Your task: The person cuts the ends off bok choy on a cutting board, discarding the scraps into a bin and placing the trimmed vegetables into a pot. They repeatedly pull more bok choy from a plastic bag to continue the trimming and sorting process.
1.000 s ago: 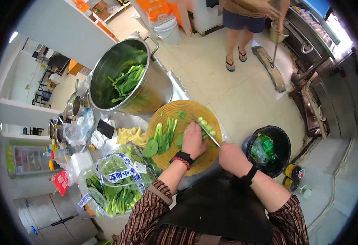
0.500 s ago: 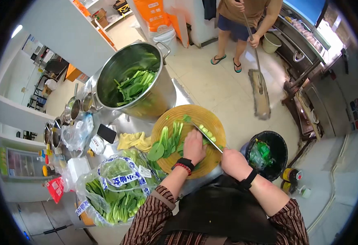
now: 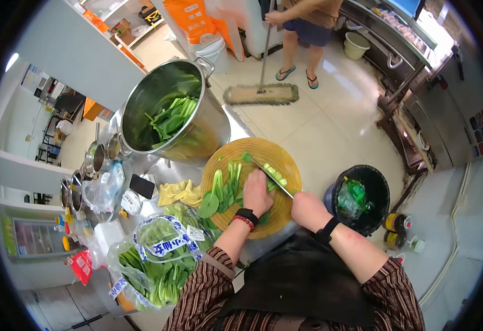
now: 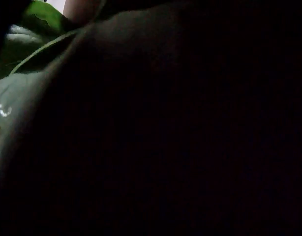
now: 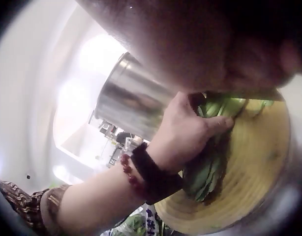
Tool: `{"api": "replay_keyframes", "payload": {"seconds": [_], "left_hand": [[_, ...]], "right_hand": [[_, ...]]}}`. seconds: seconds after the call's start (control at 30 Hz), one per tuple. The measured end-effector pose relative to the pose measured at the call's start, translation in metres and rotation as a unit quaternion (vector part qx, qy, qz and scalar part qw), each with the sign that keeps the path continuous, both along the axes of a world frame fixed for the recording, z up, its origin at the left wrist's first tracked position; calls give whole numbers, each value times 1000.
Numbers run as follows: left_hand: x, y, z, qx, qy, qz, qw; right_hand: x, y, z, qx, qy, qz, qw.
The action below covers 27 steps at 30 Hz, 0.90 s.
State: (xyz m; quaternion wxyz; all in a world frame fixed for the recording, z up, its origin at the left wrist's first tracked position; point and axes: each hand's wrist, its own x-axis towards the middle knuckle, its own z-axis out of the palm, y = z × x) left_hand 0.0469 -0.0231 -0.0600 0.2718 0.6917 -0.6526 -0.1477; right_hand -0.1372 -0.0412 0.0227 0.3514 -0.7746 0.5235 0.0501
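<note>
On a round wooden chopping board [image 3: 280,218], my left hand [image 3: 257,194] holds down a bunch of leafy greens [image 5: 206,172], its thumb along the stems in the right wrist view. My right hand [image 3: 310,212] grips a knife [image 3: 277,183] by the handle. The blade lies slantwise just past the left fingertips, beside short cut stem pieces [image 3: 275,174]. More whole greens [image 3: 215,199] lie on the board's left side. In the mostly dark left wrist view, a leaf [image 4: 43,17] shows at upper left.
A tall steel pot [image 3: 211,129] with greens inside stands behind the board. A plastic bag of greens [image 3: 161,270], yellow gloves [image 3: 180,193] and a phone [image 3: 141,186] lie to the left. A lined bin [image 3: 384,212] stands right. Beyond, a person holds a mop [image 3: 261,95].
The other person's mop has swung across the floor to the left, and that person has shifted left too. My hands and the knife keep nearly the same place over the board.
</note>
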Motion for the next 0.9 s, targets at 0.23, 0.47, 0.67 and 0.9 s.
{"api": "replay_keyframes", "payload": {"seconds": [0.23, 0.47, 0.67, 0.9], "left_hand": [[2, 0, 1, 6, 3, -3, 1000], [-4, 6, 1, 30, -21, -2, 999], [-1, 36, 6, 45, -49, 50, 996], [35, 63, 31, 60, 82, 90, 991]], "right_hand": [[12, -12, -15, 42, -3, -10, 999], [26, -21, -42, 15, -36, -47, 998], [15, -5, -46, -6, -30, -35, 999], [-6, 13, -47, -17, -20, -52, 998]]}}
